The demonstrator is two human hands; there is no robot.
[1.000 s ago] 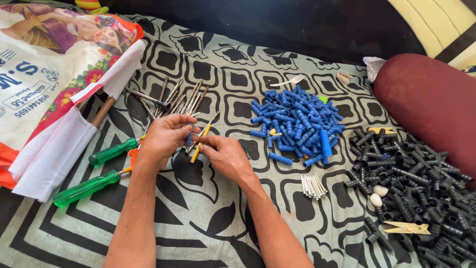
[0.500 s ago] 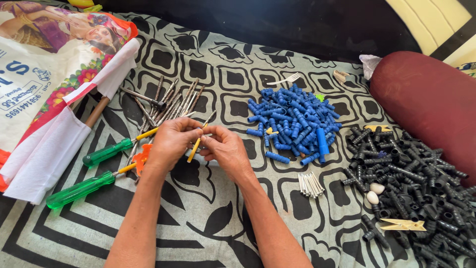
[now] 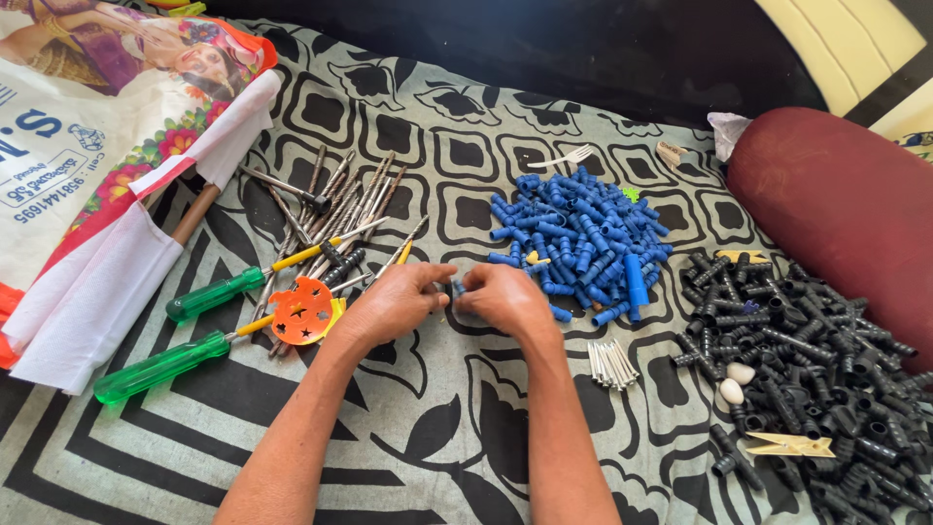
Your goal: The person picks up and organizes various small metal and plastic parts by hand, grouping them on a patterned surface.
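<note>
On the patterned cloth (image 3: 466, 175), hands (image 3: 457, 297) pinch a small part (image 3: 455, 289).

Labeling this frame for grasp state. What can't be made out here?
Head view only:
- Piece between the left hand and right hand: hidden by the fingers, only a bluish bit shows; grip unclear.
- Black pile: cut off by the right and bottom edges.
- Bag: cut off by the left edge.
- Tool with a wooden handle: its end is hidden under the bag.

Left hand (image 3: 394, 303) and right hand (image 3: 505, 297) together beside blue connector pile (image 3: 581, 238)
</note>
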